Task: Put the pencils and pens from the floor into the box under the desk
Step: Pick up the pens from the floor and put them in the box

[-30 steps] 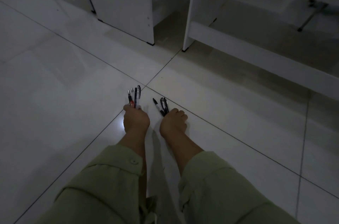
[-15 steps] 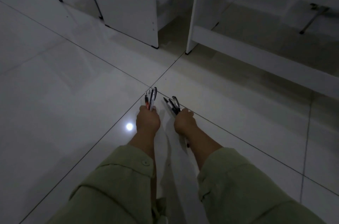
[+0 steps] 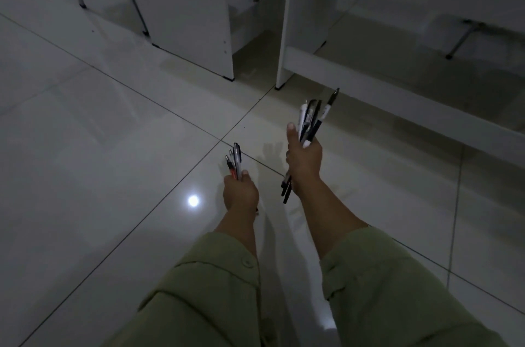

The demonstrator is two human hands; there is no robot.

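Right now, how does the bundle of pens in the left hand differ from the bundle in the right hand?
The left bundle looks smaller, a few pens, one with red on it; the right bundle looks fuller, mostly black and white. The left hand holds its bundle lower and nearer the floor; the right hand holds its bundle higher, pens sticking out at both ends. Both bundles are gripped and point away from the person.

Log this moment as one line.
left hand: grips small bundle of pens | right hand: grips larger bundle of dark pens, raised over glossy tiled floor | box: not visible
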